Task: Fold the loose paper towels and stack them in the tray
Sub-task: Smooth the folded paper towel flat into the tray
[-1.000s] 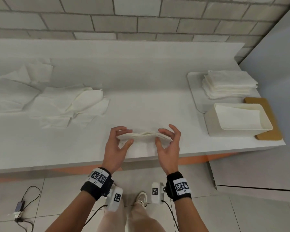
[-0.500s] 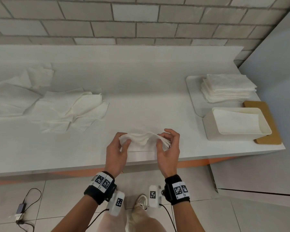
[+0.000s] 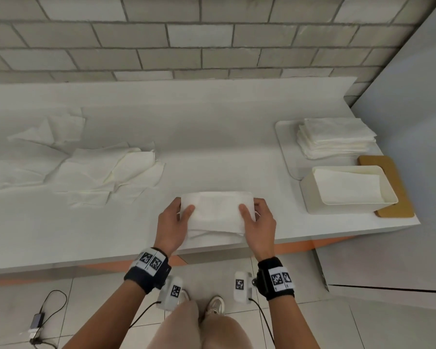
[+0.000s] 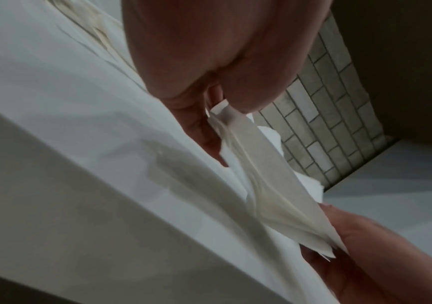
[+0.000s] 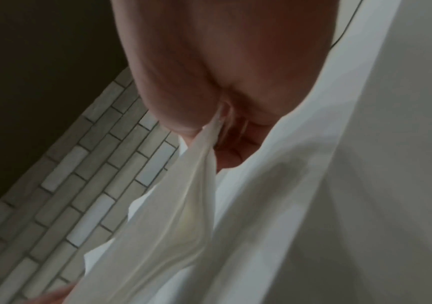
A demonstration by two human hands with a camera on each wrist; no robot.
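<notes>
A folded white paper towel (image 3: 216,212) is held just above the counter's front edge. My left hand (image 3: 180,214) pinches its left end, thumb on top, and my right hand (image 3: 252,214) pinches its right end the same way. The left wrist view shows the paper towel (image 4: 256,164) caught between thumb and fingers, and the right wrist view shows the paper towel (image 5: 183,197) hanging from that pinch. Loose unfolded towels (image 3: 106,172) lie scattered at the left. A flat white tray (image 3: 282,137) at the right carries a stack of folded towels (image 3: 335,137).
A white rectangular bin (image 3: 347,190) stands in front of the tray, on a brown cork board (image 3: 388,187). A brick wall (image 3: 212,46) backs the white counter (image 3: 212,122). A grey panel closes the right side. Cables and a charger (image 3: 37,321) lie on the tiled floor.
The towel was a narrow bunched strip between my hands; now it is turned flat as a wider folded rectangle, with both thumbs on top. My hands have spread slightly apart.
</notes>
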